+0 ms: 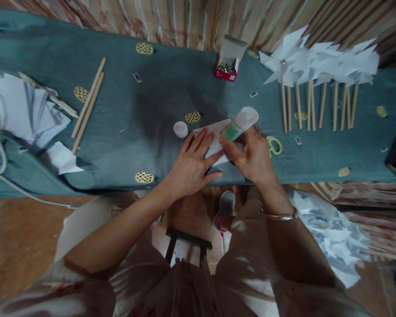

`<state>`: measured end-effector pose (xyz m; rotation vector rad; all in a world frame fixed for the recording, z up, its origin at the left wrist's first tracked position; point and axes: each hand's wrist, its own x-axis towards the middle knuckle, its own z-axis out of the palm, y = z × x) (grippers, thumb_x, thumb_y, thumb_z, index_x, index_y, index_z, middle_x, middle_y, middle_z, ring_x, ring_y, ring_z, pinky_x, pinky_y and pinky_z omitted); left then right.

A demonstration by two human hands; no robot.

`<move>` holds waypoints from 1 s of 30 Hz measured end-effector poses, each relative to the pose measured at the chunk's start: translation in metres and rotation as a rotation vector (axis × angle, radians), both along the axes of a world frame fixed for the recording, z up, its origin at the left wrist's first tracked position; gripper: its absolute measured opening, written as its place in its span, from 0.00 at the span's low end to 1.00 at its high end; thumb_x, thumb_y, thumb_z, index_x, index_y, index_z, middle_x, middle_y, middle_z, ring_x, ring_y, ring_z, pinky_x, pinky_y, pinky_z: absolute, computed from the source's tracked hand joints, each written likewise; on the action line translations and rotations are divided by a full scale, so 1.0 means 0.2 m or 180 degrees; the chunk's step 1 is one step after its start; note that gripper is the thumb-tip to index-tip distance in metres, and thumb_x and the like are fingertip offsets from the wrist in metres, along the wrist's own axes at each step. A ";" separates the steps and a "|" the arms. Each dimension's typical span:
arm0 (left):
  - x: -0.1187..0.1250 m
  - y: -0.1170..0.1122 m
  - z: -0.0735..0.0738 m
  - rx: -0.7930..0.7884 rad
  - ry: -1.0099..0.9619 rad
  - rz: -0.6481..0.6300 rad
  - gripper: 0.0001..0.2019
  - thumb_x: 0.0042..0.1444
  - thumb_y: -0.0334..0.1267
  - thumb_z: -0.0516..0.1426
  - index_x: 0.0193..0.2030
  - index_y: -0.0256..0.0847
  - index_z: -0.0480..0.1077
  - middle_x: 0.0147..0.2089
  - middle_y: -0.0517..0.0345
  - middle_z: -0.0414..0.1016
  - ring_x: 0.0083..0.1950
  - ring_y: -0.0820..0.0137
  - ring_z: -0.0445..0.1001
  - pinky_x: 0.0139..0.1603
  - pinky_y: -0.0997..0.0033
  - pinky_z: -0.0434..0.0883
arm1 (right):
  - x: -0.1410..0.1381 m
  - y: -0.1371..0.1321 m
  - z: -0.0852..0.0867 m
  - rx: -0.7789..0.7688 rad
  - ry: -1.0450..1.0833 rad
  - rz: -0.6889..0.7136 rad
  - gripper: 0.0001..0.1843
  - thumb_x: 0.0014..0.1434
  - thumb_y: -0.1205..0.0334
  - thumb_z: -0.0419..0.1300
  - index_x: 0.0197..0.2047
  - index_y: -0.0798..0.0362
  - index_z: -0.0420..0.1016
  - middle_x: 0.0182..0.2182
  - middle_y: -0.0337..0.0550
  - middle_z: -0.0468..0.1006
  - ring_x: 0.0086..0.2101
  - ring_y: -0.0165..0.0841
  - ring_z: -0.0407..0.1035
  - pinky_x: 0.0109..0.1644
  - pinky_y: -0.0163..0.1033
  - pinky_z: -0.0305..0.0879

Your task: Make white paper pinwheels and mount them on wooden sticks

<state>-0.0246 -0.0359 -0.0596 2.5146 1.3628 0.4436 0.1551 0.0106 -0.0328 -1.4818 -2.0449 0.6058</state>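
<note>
A piece of white paper (pixel 218 132) lies on the table in front of me. My left hand (pixel 193 165) rests flat on it with the fingers spread. In my right hand (pixel 251 154) is a green and white glue stick (pixel 235 127), tilted, its lower end down at the paper and hidden by my fingers. The glue stick's white cap (pixel 181 129) stands just left of the paper. Beside my right hand are scissors with light green handles (pixel 274 145), their blades mostly hidden.
A red box of small metal pieces (pixel 226 70) stands open at the back. Paper pinwheels on wooden sticks (pixel 317 66) lie at the right. Paper sheets (pixel 20 110), wooden sticks (pixel 89 103) and a white cable (pixel 1 154) are at the left. A bag of paper pieces (pixel 330 233) sits below right.
</note>
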 end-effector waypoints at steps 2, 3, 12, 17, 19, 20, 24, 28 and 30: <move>0.00 0.00 0.00 -0.0007 0.0011 0.0001 0.28 0.62 0.55 0.55 0.65 0.44 0.64 0.73 0.41 0.54 0.75 0.45 0.47 0.70 0.37 0.50 | 0.00 0.00 0.00 0.0035 -0.0008 -0.0006 0.20 0.61 0.44 0.58 0.45 0.51 0.73 0.41 0.49 0.81 0.41 0.45 0.76 0.45 0.50 0.72; 0.00 0.00 0.00 -0.0009 0.0010 0.0002 0.28 0.62 0.55 0.55 0.65 0.44 0.64 0.73 0.41 0.54 0.75 0.44 0.47 0.70 0.37 0.50 | 0.00 0.00 0.00 0.0037 -0.0007 0.0004 0.20 0.61 0.44 0.58 0.45 0.51 0.73 0.41 0.49 0.81 0.40 0.45 0.76 0.45 0.50 0.72; -0.01 0.00 -0.01 -0.0028 -0.0114 -0.0023 0.28 0.62 0.54 0.55 0.65 0.47 0.64 0.74 0.45 0.53 0.75 0.46 0.46 0.70 0.36 0.50 | 0.00 0.01 -0.02 0.0170 0.0143 -0.0074 0.19 0.61 0.43 0.57 0.45 0.50 0.72 0.37 0.48 0.82 0.41 0.45 0.77 0.42 0.48 0.72; -0.01 0.00 -0.01 -0.0036 -0.0094 -0.0015 0.28 0.61 0.55 0.55 0.65 0.46 0.64 0.74 0.45 0.53 0.75 0.46 0.46 0.70 0.36 0.50 | 0.00 0.01 -0.02 0.0178 0.0115 -0.0161 0.21 0.60 0.41 0.58 0.44 0.50 0.72 0.36 0.47 0.82 0.38 0.44 0.77 0.41 0.49 0.71; 0.00 0.00 0.00 -0.0040 -0.0093 -0.0024 0.28 0.61 0.55 0.55 0.65 0.45 0.64 0.73 0.43 0.54 0.75 0.46 0.46 0.70 0.36 0.50 | -0.01 0.01 -0.01 0.0072 0.0057 -0.0168 0.20 0.60 0.41 0.57 0.45 0.48 0.72 0.36 0.48 0.82 0.38 0.46 0.76 0.41 0.50 0.71; 0.00 0.00 0.00 -0.0044 -0.0091 -0.0029 0.28 0.62 0.55 0.55 0.65 0.45 0.64 0.73 0.42 0.54 0.75 0.46 0.47 0.70 0.36 0.50 | -0.01 0.01 -0.01 0.0005 0.0031 -0.0155 0.19 0.61 0.42 0.57 0.46 0.46 0.72 0.36 0.47 0.82 0.39 0.47 0.76 0.41 0.50 0.71; 0.00 0.00 0.00 -0.0059 -0.0075 -0.0023 0.28 0.62 0.54 0.55 0.64 0.44 0.65 0.73 0.41 0.53 0.75 0.45 0.46 0.71 0.37 0.49 | -0.01 0.02 -0.01 -0.0088 0.0053 -0.0096 0.17 0.62 0.43 0.56 0.47 0.43 0.71 0.36 0.46 0.82 0.41 0.47 0.76 0.42 0.50 0.71; 0.00 0.00 0.00 -0.0039 -0.0087 -0.0013 0.28 0.62 0.55 0.54 0.65 0.46 0.64 0.74 0.44 0.52 0.75 0.46 0.45 0.70 0.36 0.49 | -0.02 0.02 -0.02 0.0046 0.0140 -0.0134 0.18 0.61 0.43 0.57 0.45 0.47 0.71 0.37 0.46 0.81 0.40 0.45 0.76 0.43 0.50 0.71; 0.00 0.00 0.00 -0.0041 -0.0080 -0.0007 0.28 0.62 0.55 0.54 0.65 0.46 0.64 0.74 0.44 0.53 0.75 0.46 0.46 0.71 0.36 0.49 | -0.03 0.03 -0.03 0.0007 0.0170 -0.0115 0.19 0.61 0.43 0.57 0.46 0.48 0.71 0.38 0.46 0.81 0.40 0.44 0.76 0.44 0.49 0.72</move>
